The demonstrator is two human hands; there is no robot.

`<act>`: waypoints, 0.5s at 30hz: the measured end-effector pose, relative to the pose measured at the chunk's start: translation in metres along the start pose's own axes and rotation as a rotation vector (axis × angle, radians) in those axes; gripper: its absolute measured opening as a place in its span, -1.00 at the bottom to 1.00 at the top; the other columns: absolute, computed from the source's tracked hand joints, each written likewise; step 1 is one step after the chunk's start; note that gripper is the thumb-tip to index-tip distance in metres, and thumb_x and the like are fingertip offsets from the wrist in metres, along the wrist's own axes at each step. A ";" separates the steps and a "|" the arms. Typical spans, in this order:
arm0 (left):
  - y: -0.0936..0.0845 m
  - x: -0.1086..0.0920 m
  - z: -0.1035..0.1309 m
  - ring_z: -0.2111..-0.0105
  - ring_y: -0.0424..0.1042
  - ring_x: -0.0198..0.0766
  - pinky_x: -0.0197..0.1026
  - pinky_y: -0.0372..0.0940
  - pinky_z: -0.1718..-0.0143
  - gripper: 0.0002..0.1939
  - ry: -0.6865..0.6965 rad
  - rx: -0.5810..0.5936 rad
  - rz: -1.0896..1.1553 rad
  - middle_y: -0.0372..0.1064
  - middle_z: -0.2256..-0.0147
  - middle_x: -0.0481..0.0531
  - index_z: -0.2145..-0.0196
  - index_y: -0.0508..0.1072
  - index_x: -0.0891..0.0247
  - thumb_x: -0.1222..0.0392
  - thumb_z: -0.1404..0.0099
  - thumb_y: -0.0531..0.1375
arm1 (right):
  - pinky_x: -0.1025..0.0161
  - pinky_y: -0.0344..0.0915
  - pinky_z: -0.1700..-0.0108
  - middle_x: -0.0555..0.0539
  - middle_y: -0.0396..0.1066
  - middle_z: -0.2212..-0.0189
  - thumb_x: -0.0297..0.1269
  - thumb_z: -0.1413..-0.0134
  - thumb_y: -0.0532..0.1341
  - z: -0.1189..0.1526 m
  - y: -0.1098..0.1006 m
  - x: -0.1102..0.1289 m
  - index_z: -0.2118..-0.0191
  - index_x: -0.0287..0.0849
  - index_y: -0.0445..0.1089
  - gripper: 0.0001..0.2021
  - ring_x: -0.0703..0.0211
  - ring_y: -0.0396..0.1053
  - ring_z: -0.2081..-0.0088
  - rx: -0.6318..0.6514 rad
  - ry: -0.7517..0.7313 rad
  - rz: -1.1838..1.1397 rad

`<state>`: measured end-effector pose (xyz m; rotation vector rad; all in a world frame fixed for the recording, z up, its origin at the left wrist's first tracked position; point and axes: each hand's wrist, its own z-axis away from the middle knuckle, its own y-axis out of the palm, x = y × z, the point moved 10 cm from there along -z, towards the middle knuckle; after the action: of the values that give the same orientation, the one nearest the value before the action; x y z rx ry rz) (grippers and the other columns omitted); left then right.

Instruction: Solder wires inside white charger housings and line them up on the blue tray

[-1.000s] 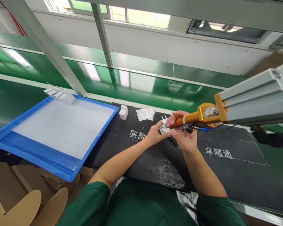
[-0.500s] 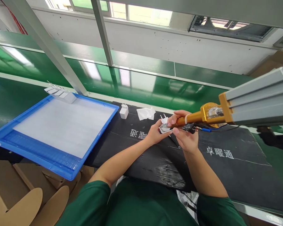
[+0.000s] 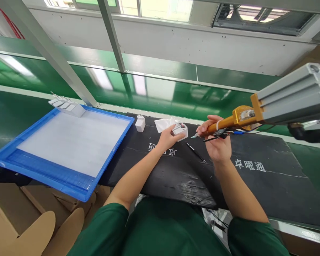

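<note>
My left hand (image 3: 168,137) is closed around a small white plug-charger housing (image 3: 184,133), whose open side shows some wiring or parts inside. A short gap to the right, my right hand (image 3: 216,140) grips the orange-gold barrel of a dispenser (image 3: 222,124) with a pale narrow nozzle tip pointing toward the housing. The dispenser joins a large grey metal cylinder. Below the two hands a pair of black tweezers (image 3: 195,152) lies on the black mat (image 3: 173,177). Behind my left hand rests a crumpled white tissue (image 3: 161,124), and another white charger (image 3: 140,123) stands to its left.
A blue tray (image 3: 92,188) lined with a white sheet sits at the left, with a row of white chargers (image 3: 66,106) at its far corner. Cardboard boxes (image 3: 5,209) are below it. The grey cylinder (image 3: 288,99) reaches in from the right. A metal post (image 3: 112,35) rises behind.
My left hand has drawn the charger housing left, off the nozzle, and turned it so the open side shows. My right hand has shifted slightly right with the dispenser; the tweezers are now uncovered.
</note>
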<state>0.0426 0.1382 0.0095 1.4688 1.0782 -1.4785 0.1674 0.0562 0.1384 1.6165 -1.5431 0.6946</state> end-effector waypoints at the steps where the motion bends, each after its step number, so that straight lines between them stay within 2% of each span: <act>1: 0.002 -0.002 0.001 0.26 0.49 -0.19 -0.23 0.34 0.20 -0.59 -0.002 0.033 0.050 0.54 0.25 0.03 0.16 0.53 0.29 0.05 -0.05 0.36 | 0.12 0.37 0.15 0.02 0.30 0.36 -0.06 0.06 0.35 0.001 -0.008 0.000 0.01 0.05 0.39 -0.56 0.18 0.30 0.33 -0.014 -0.014 0.029; 5: 0.013 -0.011 0.010 0.34 0.45 -0.23 -0.25 0.31 0.31 -0.59 -0.008 0.142 0.144 0.50 0.34 0.02 0.23 0.53 0.31 -0.02 -0.02 0.37 | 0.07 0.36 0.04 0.02 0.35 0.26 -0.09 0.02 0.32 0.007 -0.045 -0.001 -0.02 0.14 0.36 -0.57 0.13 0.37 0.22 -0.099 -0.095 0.149; 10: 0.023 -0.018 0.019 0.36 0.45 -0.23 -0.25 0.30 0.34 -0.57 -0.023 0.218 0.184 0.49 0.37 0.03 0.27 0.53 0.32 -0.06 0.00 0.39 | -0.05 0.29 -0.11 -0.03 0.40 0.18 -0.03 -0.02 0.28 0.017 -0.091 -0.007 0.00 0.05 0.36 -0.59 0.07 0.40 0.12 -0.212 -0.139 0.338; 15: 0.025 -0.015 0.023 0.41 0.42 -0.27 -0.27 0.26 0.37 -0.58 -0.099 0.213 0.218 0.48 0.40 0.02 0.32 0.53 0.33 -0.07 0.02 0.38 | -0.10 0.28 -0.14 -0.07 0.41 0.09 0.00 -0.11 0.21 0.030 -0.119 -0.007 0.00 0.02 0.35 -0.64 0.03 0.41 0.05 -0.339 -0.179 0.462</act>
<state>0.0588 0.1074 0.0230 1.5853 0.6942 -1.5265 0.2802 0.0304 0.0963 1.1032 -2.0714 0.4953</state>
